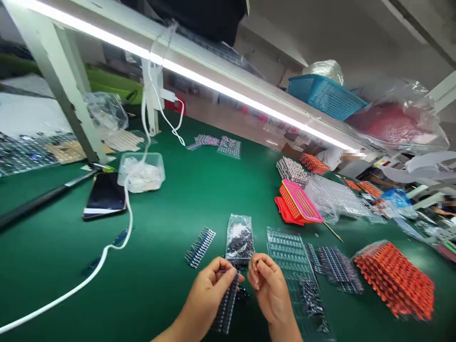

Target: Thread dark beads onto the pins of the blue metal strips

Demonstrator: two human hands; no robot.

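My left hand (209, 290) is closed, with thumb and fingers pinching the upper end of a dark strip of small repeated parts (227, 308), which slants down toward me. Close beside it, my right hand (271, 285) has its fingertips pressed together; whatever they may hold is too small to make out. Just beyond both hands lies a clear plastic bag of tiny black pieces (240, 240). Some loose black pieces (242, 293) show between the hands. A blue-and-silver strip (200, 248) lies to the left. Right of the bag is a clear ribbed tray (290, 251) with dark parts (311, 297) on it.
Stacked dark strips (340, 268) and orange parts (397, 280) lie to the right. Farther back are red and pink baskets (301, 202). A white cable (128, 209) crosses the left side, near a phone (106, 194) and a plastic tub (162, 173). A lit shelf (228, 88) spans overhead.
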